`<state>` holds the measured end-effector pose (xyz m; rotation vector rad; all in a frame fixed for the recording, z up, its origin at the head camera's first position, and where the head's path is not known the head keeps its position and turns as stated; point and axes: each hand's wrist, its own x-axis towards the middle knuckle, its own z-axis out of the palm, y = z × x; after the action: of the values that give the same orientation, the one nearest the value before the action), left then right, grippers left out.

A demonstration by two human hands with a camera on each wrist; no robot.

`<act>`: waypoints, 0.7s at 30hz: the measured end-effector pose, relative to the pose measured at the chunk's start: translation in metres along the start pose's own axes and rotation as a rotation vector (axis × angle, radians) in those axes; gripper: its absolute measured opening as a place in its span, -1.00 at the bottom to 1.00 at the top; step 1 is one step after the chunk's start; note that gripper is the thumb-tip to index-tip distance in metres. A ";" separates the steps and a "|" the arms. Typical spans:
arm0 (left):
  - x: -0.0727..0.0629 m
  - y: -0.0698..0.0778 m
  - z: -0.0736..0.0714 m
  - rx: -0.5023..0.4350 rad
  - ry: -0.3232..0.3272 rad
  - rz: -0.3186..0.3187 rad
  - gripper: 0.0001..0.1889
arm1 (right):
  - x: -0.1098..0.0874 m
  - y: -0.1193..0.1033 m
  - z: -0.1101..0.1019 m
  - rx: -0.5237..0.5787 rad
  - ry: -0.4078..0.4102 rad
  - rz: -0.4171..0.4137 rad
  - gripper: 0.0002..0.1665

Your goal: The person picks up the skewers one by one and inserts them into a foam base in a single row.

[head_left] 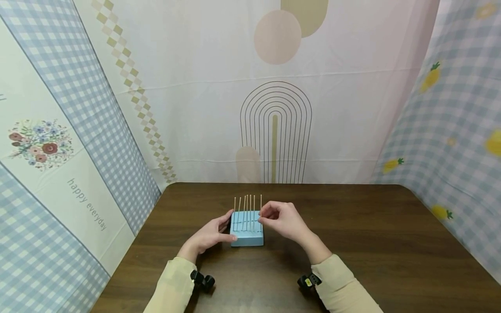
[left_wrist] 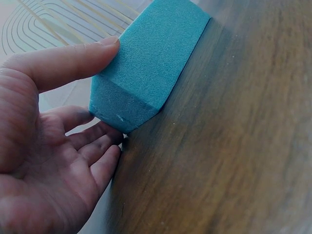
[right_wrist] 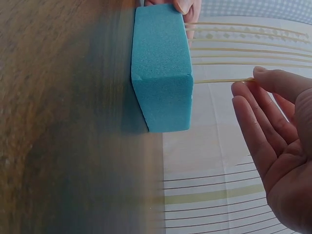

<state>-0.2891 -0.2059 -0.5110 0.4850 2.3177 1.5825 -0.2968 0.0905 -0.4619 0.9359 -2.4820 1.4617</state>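
A light blue foam block (head_left: 247,241) sits on the table, with several thin wooden sticks (head_left: 245,213) standing upright in its top. My left hand (head_left: 211,234) holds the block at its left side, thumb at the front edge and fingers round toward the back. In the left wrist view, the thumb presses near the block's upper edge (left_wrist: 156,53). On the other side, my right hand (head_left: 287,221) pinches the rightmost wooden stick (right_wrist: 219,81) between thumb and fingertip. The lower end of that stick meets the block's top; the remaining fingers are loosely bent below it.
The dark brown wooden table (head_left: 352,234) spreads out around the block. Behind it hangs a pale patterned cloth (head_left: 203,121), with checked cloths (head_left: 442,143) at the sides. Each sleeve cuff carries a small black camera (head_left: 202,281).
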 end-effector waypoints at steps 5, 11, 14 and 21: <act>0.001 -0.001 0.000 0.005 -0.001 -0.002 0.08 | 0.000 0.001 0.000 -0.008 -0.002 0.028 -0.85; 0.000 0.001 0.001 0.003 0.001 -0.002 0.09 | -0.001 0.001 -0.001 -0.013 -0.016 0.040 -0.85; -0.001 0.002 0.001 -0.001 0.003 -0.005 0.09 | -0.001 0.001 -0.001 -0.017 -0.024 0.044 -0.85; -0.001 0.004 0.002 0.001 0.009 -0.007 0.09 | 0.000 0.000 -0.002 -0.029 -0.036 0.033 -0.86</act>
<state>-0.2871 -0.2034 -0.5083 0.4705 2.3243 1.5833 -0.2969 0.0920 -0.4609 0.9286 -2.5482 1.4274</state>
